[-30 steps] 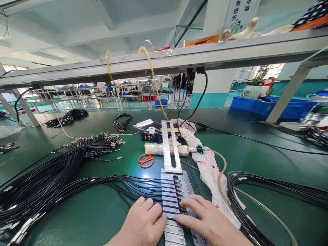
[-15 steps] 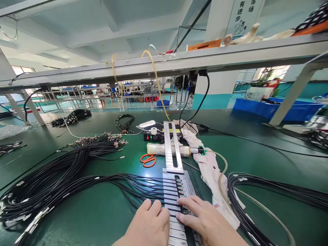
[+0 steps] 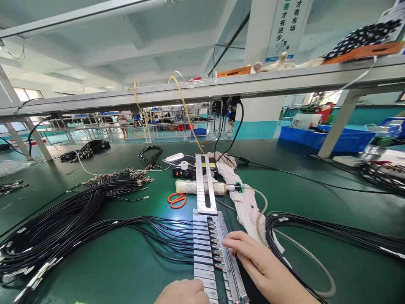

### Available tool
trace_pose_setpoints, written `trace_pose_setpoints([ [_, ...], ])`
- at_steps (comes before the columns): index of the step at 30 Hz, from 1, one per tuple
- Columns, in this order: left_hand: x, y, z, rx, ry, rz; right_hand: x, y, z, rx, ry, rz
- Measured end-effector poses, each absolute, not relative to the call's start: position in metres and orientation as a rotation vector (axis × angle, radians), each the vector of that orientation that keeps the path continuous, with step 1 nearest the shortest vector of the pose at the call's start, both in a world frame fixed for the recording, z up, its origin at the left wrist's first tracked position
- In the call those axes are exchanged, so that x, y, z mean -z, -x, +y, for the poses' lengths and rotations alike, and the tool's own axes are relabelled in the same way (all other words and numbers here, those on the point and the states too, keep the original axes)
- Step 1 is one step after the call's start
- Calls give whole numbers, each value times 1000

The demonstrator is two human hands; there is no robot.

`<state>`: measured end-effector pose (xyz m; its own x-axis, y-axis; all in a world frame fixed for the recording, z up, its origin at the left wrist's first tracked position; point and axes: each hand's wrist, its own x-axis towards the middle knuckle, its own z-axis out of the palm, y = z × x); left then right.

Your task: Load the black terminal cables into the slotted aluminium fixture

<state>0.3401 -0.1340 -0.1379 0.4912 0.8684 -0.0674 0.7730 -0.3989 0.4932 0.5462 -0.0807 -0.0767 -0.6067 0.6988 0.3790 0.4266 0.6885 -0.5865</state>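
The right hand [image 3: 259, 264], fingers spread flat, pressed the metal fixture [image 3: 210, 249] at lower centre, where black cables [image 3: 133, 230] sat slotted. The left hand [image 3: 183, 293] rested curled, grip indeterminable. Each connector should seat fully.

One camera sits on my head, looking forward and down across the green counter [image 3: 126, 261]. My hands [image 3: 265, 270] show close at the bottom edge; the overhead shelf [image 3: 284, 78] and the hall beyond fill the top.
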Motion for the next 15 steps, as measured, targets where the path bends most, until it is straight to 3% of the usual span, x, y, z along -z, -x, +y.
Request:
trace_pose_setpoints([
  [7, 59, -323, -139, -235, -1918, 1505, 79, -552, -77, -621, 935, -2256],
  [15, 60, -311, -133, -249, -1961, 1647, 82, -549, -78, -612, 934, -2305],
])
